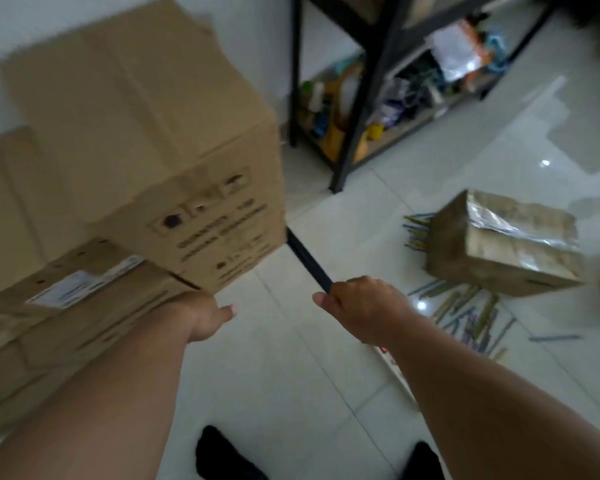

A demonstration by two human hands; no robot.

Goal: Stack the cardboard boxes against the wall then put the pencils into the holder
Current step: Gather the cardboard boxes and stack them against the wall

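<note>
Looks like we're in the box-stacking half of the job. The big box (136,133) is up by the wall (49,15), sitting crooked on top of the labelled box (84,306), so that stack could use squaring up

Left hand (205,317) is right at the corner of the labelled box with the thumb sticking out. The fingers go out of sight behind the cardboard, so I can't tell if it's gripping or just pushing. Right hand (361,306) has its fingers curled, knuckles up, right where a black strip (305,258) ends. It's too blurry to say whether it's holding that or the strip just runs along the floor (291,393) under it

1 small taped box (506,244) is lying tipped over on the floor well away from the wall, near the shelf rack (361,81). I'd guess that one goes next: free both hands, turn right, lift it without kicking anything

The pencils (465,313) are scattered all around it, untouched. I can't spot a holder anywhere
</note>
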